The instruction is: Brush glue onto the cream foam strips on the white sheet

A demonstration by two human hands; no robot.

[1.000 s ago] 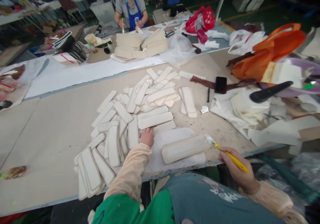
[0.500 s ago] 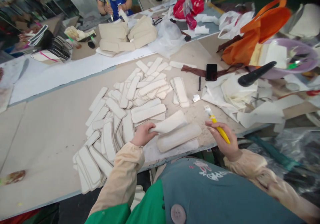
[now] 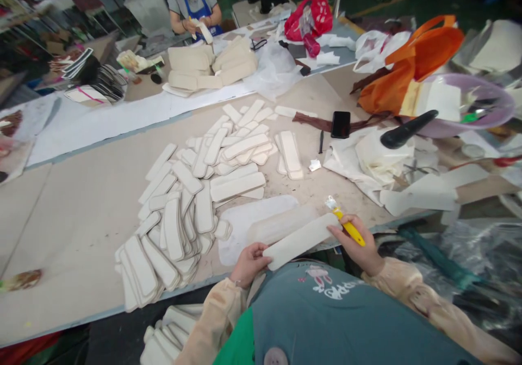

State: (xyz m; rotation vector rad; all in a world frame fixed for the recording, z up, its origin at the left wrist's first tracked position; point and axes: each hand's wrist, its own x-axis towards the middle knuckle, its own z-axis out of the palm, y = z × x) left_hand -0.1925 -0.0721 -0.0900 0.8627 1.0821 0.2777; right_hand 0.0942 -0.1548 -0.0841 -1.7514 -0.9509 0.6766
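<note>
In front of my apron I hold a long cream strip (image 3: 299, 241) with rounded corners. My left hand (image 3: 249, 264) pinches its left end between thumb and fingers. My right hand (image 3: 362, 245) grips a yellow-handled brush (image 3: 351, 230) with a whitish tip, and its fingers also hold the strip's right end. Just beyond the strip lies a white sheet (image 3: 234, 218) with a beige-stained patch on the table. A heap of similar cream pieces (image 3: 238, 186) spreads to the left of it.
Toward the right are a black phone (image 3: 340, 124), a white container with a black handle (image 3: 410, 131), an orange bag (image 3: 391, 90) and a purple basin (image 3: 499, 104). Across the table a person in a blue apron (image 3: 199, 11) handles a strip. More pieces (image 3: 167, 332) lie below the table edge.
My left hand has brought the strip toward my body and off the table. My right hand has moved in to hold its other end, keeping the brush.
</note>
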